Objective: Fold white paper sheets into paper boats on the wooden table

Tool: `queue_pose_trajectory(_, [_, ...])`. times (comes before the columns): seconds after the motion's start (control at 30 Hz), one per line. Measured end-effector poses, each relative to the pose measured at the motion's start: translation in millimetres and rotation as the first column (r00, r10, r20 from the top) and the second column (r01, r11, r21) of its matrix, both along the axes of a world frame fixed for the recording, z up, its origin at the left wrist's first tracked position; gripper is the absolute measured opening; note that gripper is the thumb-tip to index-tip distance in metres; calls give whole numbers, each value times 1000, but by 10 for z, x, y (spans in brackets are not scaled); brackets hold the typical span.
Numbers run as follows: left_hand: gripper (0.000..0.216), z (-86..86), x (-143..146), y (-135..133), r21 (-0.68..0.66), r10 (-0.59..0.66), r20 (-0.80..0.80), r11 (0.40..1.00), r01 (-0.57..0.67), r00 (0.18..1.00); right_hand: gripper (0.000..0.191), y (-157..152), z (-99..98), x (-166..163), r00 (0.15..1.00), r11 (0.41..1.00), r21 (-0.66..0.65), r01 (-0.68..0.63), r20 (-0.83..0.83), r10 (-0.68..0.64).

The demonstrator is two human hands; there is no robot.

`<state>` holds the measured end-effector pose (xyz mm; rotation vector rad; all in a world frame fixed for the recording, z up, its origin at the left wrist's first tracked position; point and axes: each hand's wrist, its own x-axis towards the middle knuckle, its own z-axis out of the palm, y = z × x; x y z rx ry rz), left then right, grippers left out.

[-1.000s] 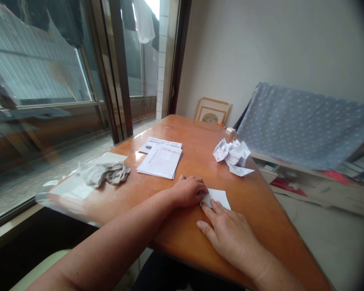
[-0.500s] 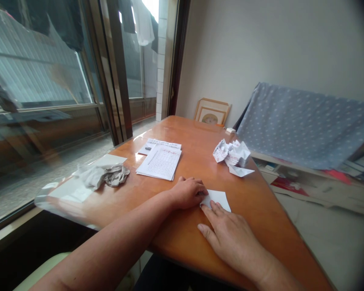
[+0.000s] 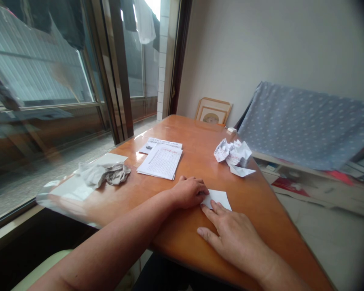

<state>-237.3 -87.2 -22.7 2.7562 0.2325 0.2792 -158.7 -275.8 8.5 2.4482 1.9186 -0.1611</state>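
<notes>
A small white piece of folded paper [image 3: 221,199] lies on the wooden table under both hands. My left hand [image 3: 189,192] rests at its left corner, the curled fingers closed on the edge; the fingertips are partly hidden. Across the near edge of the paper, my right hand [image 3: 235,232] lies flat, fingers stretched out and thumb spread on the wood. Farther back on the right stands a bunch of folded paper shapes [image 3: 233,153], white with red and dark marks. A stack of printed sheets [image 3: 160,161] is beyond my left hand.
A crumpled grey cloth [image 3: 106,174] lies on the table [image 3: 197,131] at the left, near the glass window. A small white object [image 3: 231,130] sits by the far right edge. Behind are a framed picture [image 3: 214,111] and a shelf under a dotted blue cloth [image 3: 306,125].
My hands and the paper stay almost in place; the right thumb has shifted very slightly. The whole view has moved a little.
</notes>
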Motion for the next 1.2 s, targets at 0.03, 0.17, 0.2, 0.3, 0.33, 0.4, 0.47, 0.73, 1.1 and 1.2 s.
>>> queue_pose_trajectory(0.03, [23, 3, 0, -1, 3, 0, 0, 1000, 0, 1000, 66, -6, -4, -2, 1000, 1000, 3, 1, -3, -1])
queue_pose_trajectory(0.17, [22, 21, 0, -7, 11, -1, 0, 1000, 1, 1000, 80, -23, -24, -16, 999, 1000, 11, 17, -32, -17])
queue_pose_trajectory(0.2, [22, 24, 0, -8, 13, 0, -1, 1000, 0, 1000, 84, -21, -28, -20, 999, 1000, 10, 20, -40, -19])
queue_pose_trajectory(0.3, [23, 29, 3, -11, 13, 4, -2, 1000, -4, 1000, 95, -3, -33, -31, 999, 1000, -7, 12, -46, -13])
queue_pose_trajectory(0.33, [23, 29, 3, -11, 11, 6, -1, 1000, -6, 1000, 98, 4, -28, -32, 999, 1000, -11, 5, -42, -6])
queue_pose_trajectory(0.4, [23, 30, 2, -10, 5, 7, 1, 1000, -7, 1000, 100, 11, -12, -18, 999, 1000, -9, -10, -37, 10])
queue_pose_trajectory(0.47, [23, 33, -1, -6, -3, 0, 0, 1000, 0, 1000, 94, -7, 9, 22, 998, 999, 7, -35, -53, 35])
queue_pose_trajectory(0.73, [29, 50, -33, 35, -25, -64, -14, 998, 64, 998, 63, -133, -19, 165, 992, 997, 66, -27, -123, 35])
queue_pose_trajectory(1.1, [37, 56, -54, 73, -51, -97, -35, 994, 95, 995, 65, -34, -118, -27, 997, 994, 84, 66, -43, -62])
queue_pose_trajectory(1.2, [40, 41, -44, 75, -58, -91, -25, 994, 90, 996, 68, -81, -123, 17, 994, 992, 78, 99, -56, -95])
